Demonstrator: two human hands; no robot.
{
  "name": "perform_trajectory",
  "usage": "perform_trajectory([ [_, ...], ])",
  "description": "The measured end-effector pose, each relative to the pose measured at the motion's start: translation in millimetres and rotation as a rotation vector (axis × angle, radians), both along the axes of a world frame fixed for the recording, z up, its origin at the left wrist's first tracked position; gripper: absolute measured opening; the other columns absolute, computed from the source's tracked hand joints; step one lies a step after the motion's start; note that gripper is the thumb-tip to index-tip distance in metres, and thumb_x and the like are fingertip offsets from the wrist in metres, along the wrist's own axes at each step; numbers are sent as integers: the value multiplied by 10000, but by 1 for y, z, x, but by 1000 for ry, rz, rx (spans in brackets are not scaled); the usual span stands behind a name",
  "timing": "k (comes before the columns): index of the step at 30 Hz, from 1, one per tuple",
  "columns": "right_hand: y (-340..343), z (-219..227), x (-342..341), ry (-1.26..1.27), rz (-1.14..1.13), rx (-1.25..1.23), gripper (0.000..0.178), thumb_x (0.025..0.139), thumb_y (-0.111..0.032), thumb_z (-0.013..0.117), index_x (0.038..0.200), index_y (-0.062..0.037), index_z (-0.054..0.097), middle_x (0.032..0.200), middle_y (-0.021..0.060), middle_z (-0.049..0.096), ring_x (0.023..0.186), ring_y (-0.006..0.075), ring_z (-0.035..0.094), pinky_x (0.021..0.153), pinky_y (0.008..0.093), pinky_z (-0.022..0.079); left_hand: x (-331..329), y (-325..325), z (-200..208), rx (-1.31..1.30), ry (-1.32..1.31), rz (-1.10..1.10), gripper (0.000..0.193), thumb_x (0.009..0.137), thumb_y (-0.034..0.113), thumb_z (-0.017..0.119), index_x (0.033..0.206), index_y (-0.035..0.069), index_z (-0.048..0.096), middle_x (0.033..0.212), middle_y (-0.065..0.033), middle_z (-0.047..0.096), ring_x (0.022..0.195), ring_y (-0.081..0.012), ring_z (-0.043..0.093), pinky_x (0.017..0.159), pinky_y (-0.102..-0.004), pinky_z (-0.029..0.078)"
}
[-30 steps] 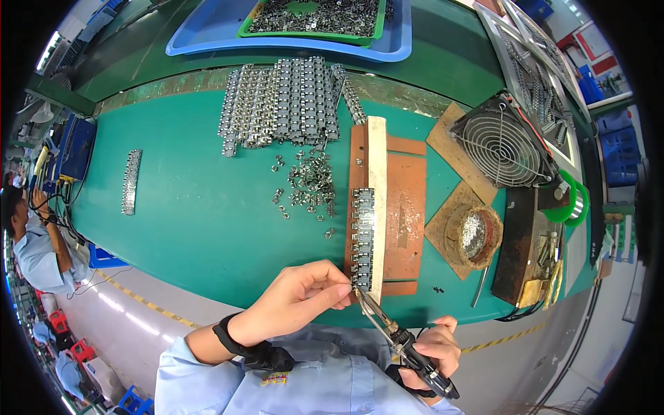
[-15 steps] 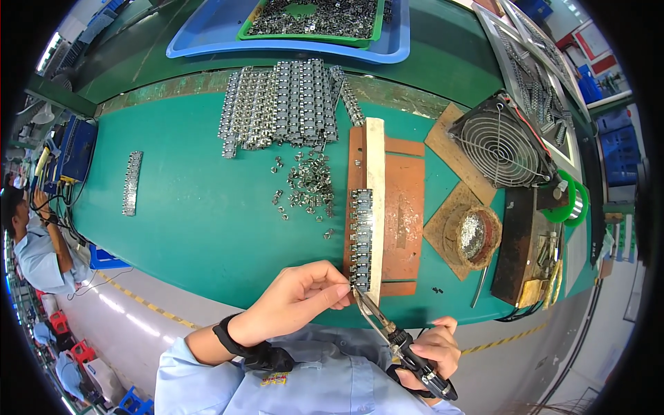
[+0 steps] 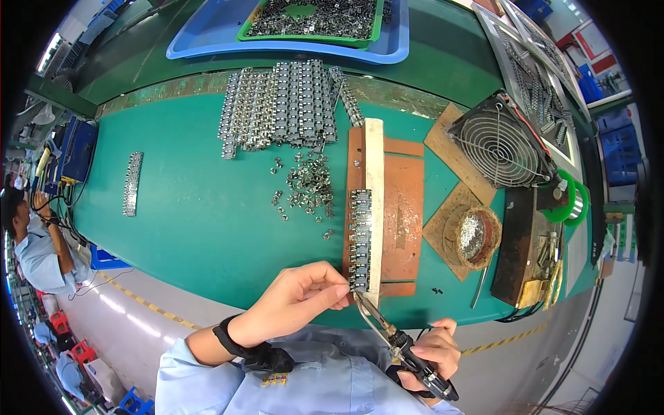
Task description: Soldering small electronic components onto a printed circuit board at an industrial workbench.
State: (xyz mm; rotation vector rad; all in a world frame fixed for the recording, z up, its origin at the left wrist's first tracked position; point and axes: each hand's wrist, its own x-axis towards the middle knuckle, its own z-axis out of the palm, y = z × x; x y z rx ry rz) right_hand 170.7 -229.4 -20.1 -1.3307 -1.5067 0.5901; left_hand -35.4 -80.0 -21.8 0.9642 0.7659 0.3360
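My right hand [image 3: 434, 356] is wrapped around the black handle of a soldering iron [image 3: 407, 348]. The iron's tip, with a thin metal tube running beside it, meets the near end of a strip of small circuit boards [image 3: 360, 238]. That strip lies lengthwise against a pale straight bar [image 3: 374, 207] on a reddish-brown board [image 3: 402, 221]. My left hand [image 3: 304, 297], with a black band at the wrist, pinches thumb and forefinger together at the strip's near end. Whatever sits between those fingertips is too small to make out.
Small metal parts [image 3: 310, 185] lie loose left of the board, below stacked strips [image 3: 280, 104]. One strip [image 3: 131, 183] sits far left. A fan [image 3: 501, 142], a round dish [image 3: 494, 238] and a green solder spool [image 3: 575, 200] stand at right. Another person [image 3: 45, 242] is beyond the left edge.
The soldering iron's tip has shifted very slightly toward me at the strip's near end. My left hand stays in place, still pinching.
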Motion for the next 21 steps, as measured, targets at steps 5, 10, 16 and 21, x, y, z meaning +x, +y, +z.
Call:
perform_trajectory([
  [5,-1,0,1,-20,13,-7,387,588,-224,773,886,-91,564,587,10,572,537,143,531,741,352,347,0,0,2,3,11,-1,151,882,113,497,897,-34,527,814,-54,603,785,-89,573,723,-230,480],
  [10,-2,0,0,-40,2,-6,382,584,-231,776,876,-95,570,595,10,584,537,145,538,738,351,350,1,0,2,6,10,-1,150,882,111,497,898,-35,527,815,-55,603,791,-91,574,726,-229,480],
  [16,-8,-12,0,-4,-72,64,415,637,-279,729,941,-86,523,658,29,536,578,139,497,728,364,351,0,0,2,17,28,-2,158,882,118,497,896,-36,527,816,-58,602,780,-93,573,721,-232,481],
  [21,-19,-29,-10,118,-593,110,493,706,-421,651,999,-82,444,770,53,462,674,135,445,751,389,340,1,-1,3,20,25,0,162,883,123,496,896,-35,528,814,-58,600,771,-95,571,720,-236,479],
])
